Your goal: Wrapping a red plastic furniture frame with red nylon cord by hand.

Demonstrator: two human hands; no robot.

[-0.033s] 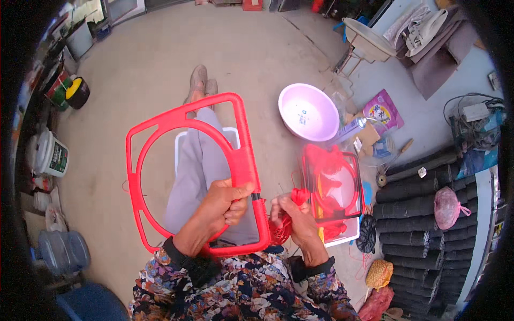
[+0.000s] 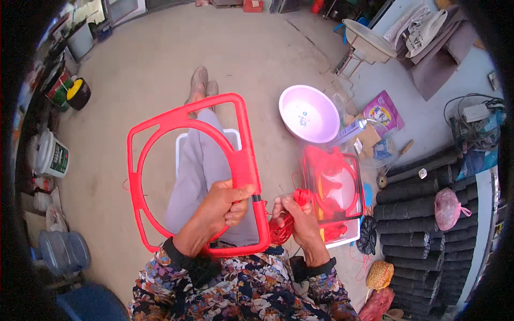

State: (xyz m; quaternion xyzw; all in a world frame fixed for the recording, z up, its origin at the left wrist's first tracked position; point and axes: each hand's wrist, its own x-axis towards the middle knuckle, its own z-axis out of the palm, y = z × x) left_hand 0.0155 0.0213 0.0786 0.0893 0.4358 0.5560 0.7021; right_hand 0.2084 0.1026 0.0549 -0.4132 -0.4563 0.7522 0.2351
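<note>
A frame (image 2: 244,166) wrapped in red cord, a rounded square with a large ring inside, is held tilted over my lap. My left hand (image 2: 219,206) is closed around its right side, thumb pressed on the wrapping. Just beside that thumb, a short dark stretch of bar (image 2: 256,198) shows between the red windings. My right hand (image 2: 301,220) is closed on a bundle of red cord (image 2: 303,197), close to the frame's right edge. More cord hangs under those fingers; its exact path to the frame is hard to make out.
At my right, a white bin (image 2: 350,239) holds red material, with another dark-edged frame (image 2: 360,209) with a red ring on top. Beyond stand a lilac basin (image 2: 309,113) and a spray can (image 2: 350,131). Dark rolls (image 2: 412,230) line the right; white buckets (image 2: 52,154) stand left.
</note>
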